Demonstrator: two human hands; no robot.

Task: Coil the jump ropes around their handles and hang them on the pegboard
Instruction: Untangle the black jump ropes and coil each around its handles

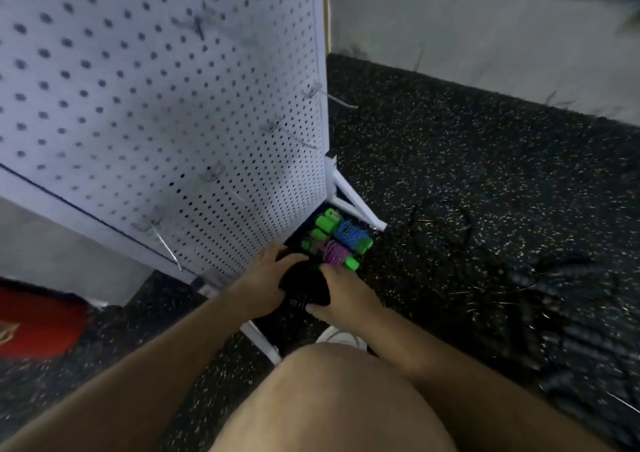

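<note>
A white pegboard (pixel 173 105) stands on white legs, with several metal hooks (pixel 166 243) sticking out of it. At its foot lies a black tray (pixel 298 235) holding coiled jump ropes with green handles: one wound with blue rope (pixel 349 235), one with purple rope (pixel 334 254). My left hand (pixel 266 278) and my right hand (pixel 341 295) both grip a black bundle (pixel 304 285) between them, just in front of the tray. What the bundle is made of is too dark to tell.
Black speckled rubber floor (pixel 467 174) spreads to the right. A loose black rope (pixel 440 223) lies on it. A red object (pixel 38 320) sits at the left. My knee (pixel 332 399) and a white shoe (pixel 341 337) are below my hands. A white pegboard leg (pixel 360 205) juts out.
</note>
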